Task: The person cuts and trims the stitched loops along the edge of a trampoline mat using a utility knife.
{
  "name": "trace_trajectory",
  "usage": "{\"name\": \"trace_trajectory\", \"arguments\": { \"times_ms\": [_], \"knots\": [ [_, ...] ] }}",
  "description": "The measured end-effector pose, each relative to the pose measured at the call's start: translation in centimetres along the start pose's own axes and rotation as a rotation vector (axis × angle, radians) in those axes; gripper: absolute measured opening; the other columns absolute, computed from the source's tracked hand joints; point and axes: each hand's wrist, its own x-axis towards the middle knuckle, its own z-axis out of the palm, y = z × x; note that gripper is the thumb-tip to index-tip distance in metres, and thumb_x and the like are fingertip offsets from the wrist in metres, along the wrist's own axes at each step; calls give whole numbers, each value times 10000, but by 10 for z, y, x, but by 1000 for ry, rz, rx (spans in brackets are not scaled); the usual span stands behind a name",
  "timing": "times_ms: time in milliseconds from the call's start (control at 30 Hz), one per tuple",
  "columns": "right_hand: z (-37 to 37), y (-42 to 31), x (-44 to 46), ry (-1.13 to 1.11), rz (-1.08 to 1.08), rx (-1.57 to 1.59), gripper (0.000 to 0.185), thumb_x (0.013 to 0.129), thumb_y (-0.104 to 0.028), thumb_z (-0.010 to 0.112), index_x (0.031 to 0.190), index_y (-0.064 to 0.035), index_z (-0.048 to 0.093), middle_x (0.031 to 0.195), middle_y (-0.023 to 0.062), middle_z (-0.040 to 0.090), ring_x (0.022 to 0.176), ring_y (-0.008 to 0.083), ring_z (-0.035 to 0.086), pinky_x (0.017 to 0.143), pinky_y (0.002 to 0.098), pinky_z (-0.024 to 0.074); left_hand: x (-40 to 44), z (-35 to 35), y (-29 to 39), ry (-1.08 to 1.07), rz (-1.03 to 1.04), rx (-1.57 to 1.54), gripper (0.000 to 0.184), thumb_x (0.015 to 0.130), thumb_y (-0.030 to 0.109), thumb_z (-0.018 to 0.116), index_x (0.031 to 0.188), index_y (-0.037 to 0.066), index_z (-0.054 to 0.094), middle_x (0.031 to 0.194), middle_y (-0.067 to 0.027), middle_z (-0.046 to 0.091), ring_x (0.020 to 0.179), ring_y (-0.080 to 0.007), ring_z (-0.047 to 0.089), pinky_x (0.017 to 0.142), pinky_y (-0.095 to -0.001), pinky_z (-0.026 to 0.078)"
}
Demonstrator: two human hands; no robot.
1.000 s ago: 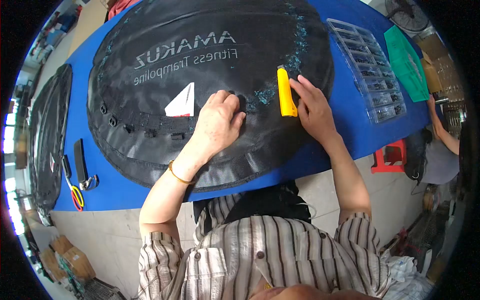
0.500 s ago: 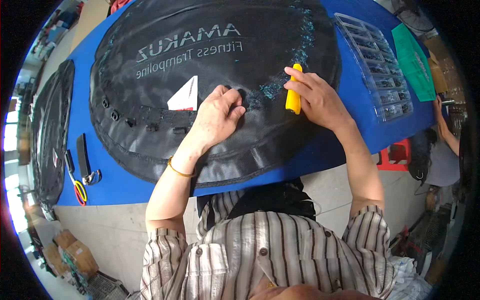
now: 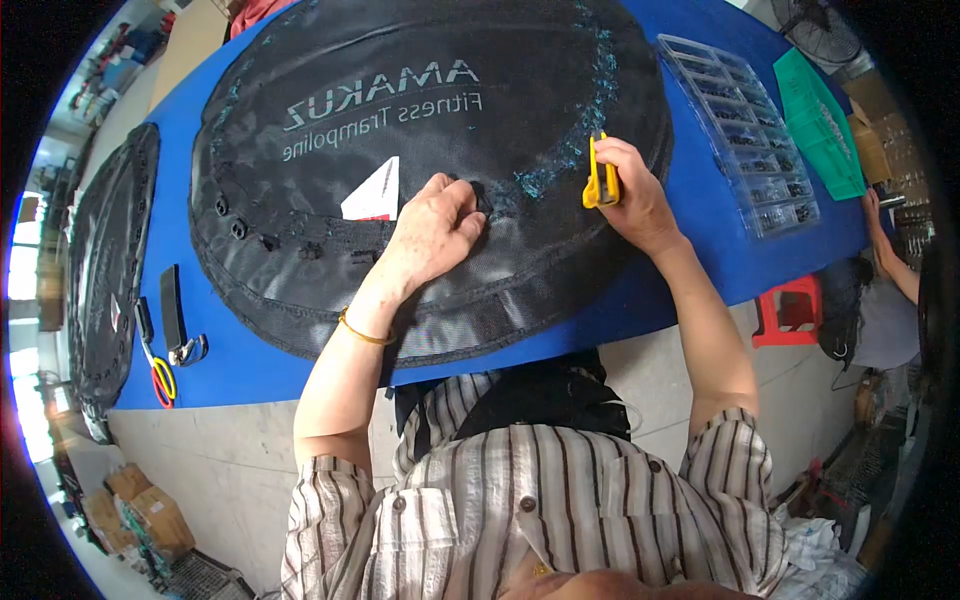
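Observation:
A round black trampoline mat (image 3: 330,185) with reversed lettering lies in front of me on the blue table. My left hand (image 3: 437,222) rests on its near part, fingers curled in a pinch on the black fabric beside a white label (image 3: 376,190). My right hand (image 3: 638,195) is wrapped round a yellow utility knife (image 3: 594,185), held above the right side of the mat. Whether its blade is out I cannot tell. Blue-green thread scraps (image 3: 538,182) are scattered along a curve on the mat, left of the knife.
At right stand a clear compartment box (image 3: 755,150) of small parts and a green tray (image 3: 815,120). Scissors (image 3: 162,380) and a black strap (image 3: 172,307) lie at left, near another black mat (image 3: 110,270). A red stool (image 3: 787,312) and another person's arm (image 3: 890,245) are beyond.
My right hand has moved slightly right and turned the yellow knife, so its narrow black-lined side shows. My left hand keeps its place on the mat.

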Motion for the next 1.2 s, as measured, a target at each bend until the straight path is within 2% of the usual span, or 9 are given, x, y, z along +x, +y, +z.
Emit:
{"name": "trace_trajectory", "arguments": {
  "times_ms": [100, 133, 200, 233, 367, 467, 867, 1067, 1200],
  "knots": [
    [-1, -11, 6, 145, 97, 83, 445, 827, -36, 738, 1197, -54, 491, 1195, 191, 566, 1143, 387, 581, 1006, 394, 474, 0, -4, 1, -25, -17, -6, 147, 860, 141, 675, 901, 24, 599, 950, -164, 579, 889, -361, 629, 808, -437, 507],
    [0, -10, 5, 184, 142, 172, 374, 896, -91, 706, 1201, -42, 495, 1191, 166, 573, 1120, 301, 594, 991, 363, 471, 0, -6, 2, -41, -38, -41, 150, 856, 145, 682, 886, 25, 598, 944, -158, 579, 878, -350, 632, 803, -431, 507],
    [1, -24, 12, 277, 260, 470, 309, 930, -54, 680, 1178, -35, 498, 1186, 109, 567, 991, 138, 601, 892, 262, 510, -1, -6, 0, -58, -61, -77, 154, 852, 148, 688, 870, 26, 597, 938, -152, 579, 866, -339, 635, 798, -424, 507],
    [-1, -34, 18, 307, 268, 538, 305, 957, -95, 660, 1201, -37, 487, 1158, 93, 591, 987, 118, 609, 852, 238, 519, -1, -5, -1, -45, -57, -87, 161, 851, 152, 694, 861, 27, 594, 931, -149, 578, 851, -333, 636, 788, -421, 506],
    [-9, -60, 29, 122, 407, 836, 371, 984, -195, 628, 1267, -43, 443, 1085, 93, 632, 991, 132, 633, 804, 262, 548, -3, -1, -1, 18, -15, -102, 176, 847, 157, 708, 840, 30, 587, 908, -142, 572, 817, -327, 634, 752, -414, 509],
    [-3, -73, 34, 1, 378, 891, 456, 931, -101, 656, 1314, -40, 417, 1066, 79, 655, 980, 144, 635, 906, 292, 507, -5, -4, 6, 4, -14, -71, 181, 846, 151, 713, 830, 25, 584, 888, -142, 565, 800, -328, 635, 732, -411, 510],
    [9, -66, 52, -301, 324, 778, 607, 841, -12, 653, 1398, -28, 411, 1116, 94, 641, 1010, 150, 636, 938, 288, 498, 0, -4, 0, -62, -22, -129, 170, 857, 126, 700, 810, 29, 568, 860, -128, 557, 777, -322, 626, 723, -404, 492],
    [17, -62, 48, -241, 408, 790, 452, 878, -121, 703, 1274, -29, 505, 1103, 87, 631, 1050, 158, 615, 915, 305, 504, 0, -2, -3, -39, -31, -157, 194, 849, 130, 711, 780, 29, 560, 844, -124, 553, 768, -312, 618, 717, -394, 484],
    [20, -66, 47, -212, 502, 725, 282, 922, -201, 703, 1124, -41, 587, 993, 79, 662, 902, 145, 650, 797, 287, 537, -1, 0, -7, -28, -21, -151, 202, 844, 137, 720, 779, 30, 562, 846, -120, 554, 770, -303, 617, 718, -396, 481]
  ]
}}
